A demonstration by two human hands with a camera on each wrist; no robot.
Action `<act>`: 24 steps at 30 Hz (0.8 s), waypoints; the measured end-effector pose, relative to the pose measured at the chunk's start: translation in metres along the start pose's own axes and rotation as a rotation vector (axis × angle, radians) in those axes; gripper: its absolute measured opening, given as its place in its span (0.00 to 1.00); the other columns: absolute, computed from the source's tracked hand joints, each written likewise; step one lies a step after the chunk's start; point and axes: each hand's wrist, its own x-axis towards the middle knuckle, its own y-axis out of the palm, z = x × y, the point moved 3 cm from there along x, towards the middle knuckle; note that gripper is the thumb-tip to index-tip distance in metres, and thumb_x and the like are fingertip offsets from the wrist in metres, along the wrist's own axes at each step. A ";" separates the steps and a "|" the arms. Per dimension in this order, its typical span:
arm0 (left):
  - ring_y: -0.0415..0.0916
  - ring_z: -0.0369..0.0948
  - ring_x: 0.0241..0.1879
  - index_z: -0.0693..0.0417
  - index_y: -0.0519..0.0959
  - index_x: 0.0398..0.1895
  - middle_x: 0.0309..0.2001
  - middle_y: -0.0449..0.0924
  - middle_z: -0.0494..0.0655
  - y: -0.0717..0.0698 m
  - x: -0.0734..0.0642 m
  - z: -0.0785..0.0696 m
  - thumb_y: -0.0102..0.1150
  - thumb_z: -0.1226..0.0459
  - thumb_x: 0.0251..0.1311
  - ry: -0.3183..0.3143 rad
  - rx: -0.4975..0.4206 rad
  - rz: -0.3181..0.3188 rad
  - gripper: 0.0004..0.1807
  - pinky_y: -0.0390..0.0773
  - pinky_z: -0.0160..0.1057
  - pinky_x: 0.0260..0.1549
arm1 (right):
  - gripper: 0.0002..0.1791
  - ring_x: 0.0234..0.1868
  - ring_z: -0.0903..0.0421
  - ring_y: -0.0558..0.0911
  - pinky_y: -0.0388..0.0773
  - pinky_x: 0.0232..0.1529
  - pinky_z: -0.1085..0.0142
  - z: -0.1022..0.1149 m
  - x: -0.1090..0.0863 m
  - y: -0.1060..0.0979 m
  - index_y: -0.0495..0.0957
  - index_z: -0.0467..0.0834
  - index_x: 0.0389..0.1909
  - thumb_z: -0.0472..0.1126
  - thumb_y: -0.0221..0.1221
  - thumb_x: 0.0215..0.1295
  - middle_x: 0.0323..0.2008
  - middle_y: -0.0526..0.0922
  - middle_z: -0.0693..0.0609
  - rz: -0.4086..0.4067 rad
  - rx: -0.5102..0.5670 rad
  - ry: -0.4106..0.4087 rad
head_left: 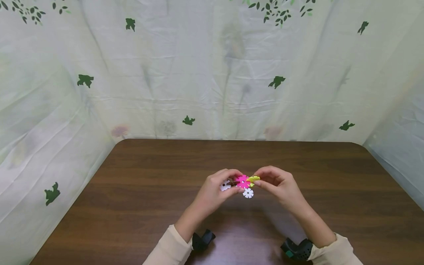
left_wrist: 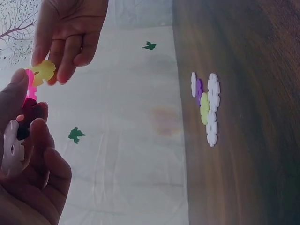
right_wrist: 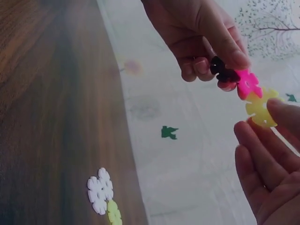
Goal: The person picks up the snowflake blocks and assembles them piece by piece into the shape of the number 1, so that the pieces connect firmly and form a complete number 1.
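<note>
My left hand [head_left: 214,187] pinches a pink snowflake disc [head_left: 242,181] between thumb and fingers. A dark disc [right_wrist: 223,70] adjoins the pink one, and a white disc [left_wrist: 12,147] with a small center hole sits by the left palm. Opposite, my right hand [head_left: 279,184] pinches a yellow snowflake disc [right_wrist: 261,108] by its edge. The yellow disc's rim meets the pink disc's rim; how deeply their slots fit cannot be told. Fingers cover part of the dark disc.
Several white discs [left_wrist: 213,91], a purple disc [left_wrist: 199,91] and a yellow-green disc [left_wrist: 205,108] lie together on the brown wooden table [head_left: 149,206]. In the head view, the hands mostly hide them. A pale curtain [head_left: 198,73] with green bird shapes hangs behind the table.
</note>
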 end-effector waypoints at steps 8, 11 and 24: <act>0.73 0.33 0.35 0.57 0.76 0.44 0.37 0.77 0.42 -0.001 0.001 0.001 0.68 0.65 0.44 -0.003 0.019 0.002 0.21 0.74 0.31 0.37 | 0.07 0.30 0.54 0.79 0.77 0.30 0.65 0.000 -0.001 -0.001 0.76 0.35 0.36 0.28 0.59 0.55 0.32 0.79 0.45 -0.012 -0.026 0.045; 0.74 0.34 0.36 0.58 0.75 0.47 0.41 0.76 0.43 -0.002 0.001 -0.001 0.69 0.66 0.44 0.017 0.023 -0.004 0.24 0.74 0.30 0.38 | 0.06 0.29 0.53 0.80 0.78 0.30 0.65 -0.002 -0.001 0.000 0.76 0.34 0.35 0.29 0.59 0.56 0.31 0.79 0.44 -0.011 0.003 0.081; 0.70 0.32 0.30 0.54 0.77 0.46 0.40 0.76 0.40 0.001 -0.002 -0.008 0.71 0.60 0.42 0.137 0.263 -0.020 0.24 0.70 0.23 0.30 | 0.09 0.27 0.52 0.81 0.77 0.35 0.56 -0.012 -0.003 0.014 0.74 0.28 0.36 0.32 0.58 0.58 0.28 0.79 0.45 0.026 0.184 0.261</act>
